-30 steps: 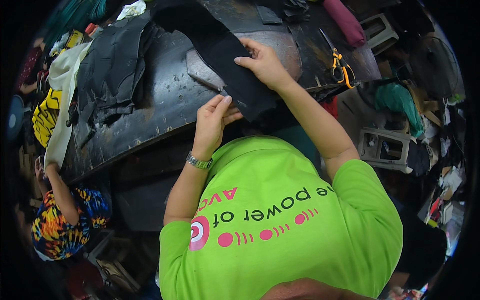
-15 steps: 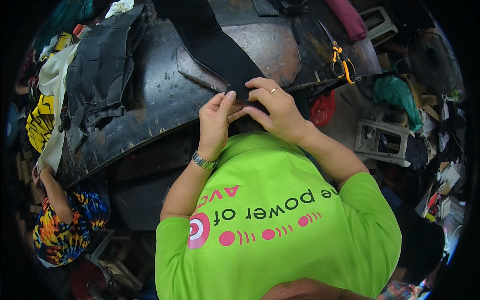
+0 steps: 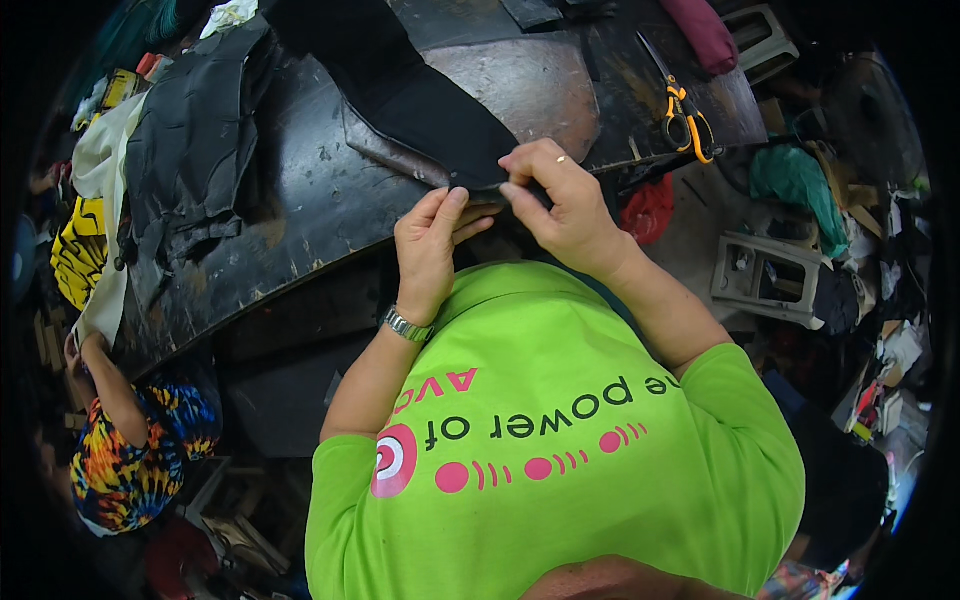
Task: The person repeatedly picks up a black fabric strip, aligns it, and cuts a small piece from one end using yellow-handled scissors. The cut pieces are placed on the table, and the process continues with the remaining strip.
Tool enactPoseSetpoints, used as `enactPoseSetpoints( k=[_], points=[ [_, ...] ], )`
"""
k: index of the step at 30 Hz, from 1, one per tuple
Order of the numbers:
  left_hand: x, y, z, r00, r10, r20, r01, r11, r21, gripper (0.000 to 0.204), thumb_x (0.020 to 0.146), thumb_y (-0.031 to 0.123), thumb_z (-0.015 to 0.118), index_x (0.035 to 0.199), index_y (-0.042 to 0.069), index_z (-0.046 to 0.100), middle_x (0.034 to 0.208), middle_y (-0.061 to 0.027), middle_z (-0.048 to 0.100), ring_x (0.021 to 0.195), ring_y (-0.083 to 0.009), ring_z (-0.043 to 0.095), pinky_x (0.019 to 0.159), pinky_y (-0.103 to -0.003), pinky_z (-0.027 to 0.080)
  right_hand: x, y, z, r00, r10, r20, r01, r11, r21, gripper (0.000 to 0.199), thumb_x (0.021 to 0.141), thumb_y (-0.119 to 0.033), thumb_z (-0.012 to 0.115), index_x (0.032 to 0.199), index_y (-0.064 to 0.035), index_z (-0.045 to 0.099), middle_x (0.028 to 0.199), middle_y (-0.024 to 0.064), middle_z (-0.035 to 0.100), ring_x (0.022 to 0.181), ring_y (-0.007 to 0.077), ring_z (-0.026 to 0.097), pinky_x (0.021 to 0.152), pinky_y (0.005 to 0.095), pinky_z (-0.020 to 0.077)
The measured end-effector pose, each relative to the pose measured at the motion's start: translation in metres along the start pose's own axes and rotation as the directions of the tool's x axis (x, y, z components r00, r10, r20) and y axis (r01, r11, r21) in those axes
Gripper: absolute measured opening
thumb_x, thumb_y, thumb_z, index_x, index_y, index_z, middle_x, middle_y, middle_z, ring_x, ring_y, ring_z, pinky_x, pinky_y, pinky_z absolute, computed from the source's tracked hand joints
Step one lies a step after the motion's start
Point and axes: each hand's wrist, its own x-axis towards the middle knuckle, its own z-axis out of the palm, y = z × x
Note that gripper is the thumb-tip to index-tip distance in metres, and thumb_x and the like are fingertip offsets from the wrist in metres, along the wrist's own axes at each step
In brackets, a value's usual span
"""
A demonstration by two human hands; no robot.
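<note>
A long strip of black fabric point(image 3: 405, 90) runs from the far edge of the dark table down to its front edge, where both my hands hold its near end. My left hand point(image 3: 430, 235) pinches the left corner between thumb and fingers. At the right corner my right hand point(image 3: 560, 205) grips the edge, thumb and forefinger pressed together. Between the two hands the fabric's end is stretched in a short line. Part of the strip lies over a flat, worn brown board point(image 3: 520, 85) on the table.
Orange-handled scissors point(image 3: 686, 125) lie at the table's right edge, near a maroon roll point(image 3: 700, 35). Stacked dark grey fabric pieces point(image 3: 190, 140) lie on the left. At the far left a person in a colourful shirt point(image 3: 130, 455) holds pale cloth point(image 3: 110, 150). A grey plastic stool point(image 3: 768, 275) stands right.
My right hand has shifted slightly right, away from my left hand, and the fabric's end shows more between them. The strip lies a little further left in view.
</note>
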Motion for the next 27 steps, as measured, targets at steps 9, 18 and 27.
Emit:
enactPoseSetpoints(
  k=[9,18,27],
  points=[
    [-0.001,0.001,0.002,0.999,0.027,0.036,-0.031,0.993,0.112,0.019,0.1,0.015,0.052,0.1,-0.002,0.06,0.093,-0.0066,0.066,0.087,-0.0151,0.068,0.074,-0.028,0.059,0.012,0.005,0.02,0.981,-0.195,-0.022,0.185,0.956,-0.227,0.016,0.076,-0.003,0.07,0.09,-0.002,0.063,0.083,0.0104,0.061,0.077,0.0289,0.059,0.067,0.0357,0.0484],
    [0.004,0.002,0.002,1.0,-0.024,0.002,0.024,1.0,0.019,0.018,0.099,0.012,0.052,0.095,-0.002,0.061,0.091,-0.0041,0.064,0.085,-0.0152,0.068,0.074,-0.028,0.059,0.015,0.004,0.028,0.995,-0.079,-0.056,0.059,0.953,-0.298,0.007,0.082,-0.005,0.063,0.084,-0.0034,0.056,0.078,0.0119,0.058,0.075,0.0319,0.06,0.065,0.0395,0.0481],
    [0.001,-0.004,-0.002,0.997,0.03,0.065,-0.032,0.999,0.027,0.02,0.101,0.012,0.046,0.1,-0.003,0.058,0.093,-0.0039,0.062,0.089,-0.0147,0.066,0.079,-0.031,0.059,0.016,-0.003,0.022,0.994,-0.109,0.002,0.105,0.954,-0.28,0.01,0.081,-0.009,0.065,0.084,-0.0035,0.056,0.078,0.0109,0.058,0.072,0.0311,0.062,0.062,0.0395,0.0493]
  ],
)
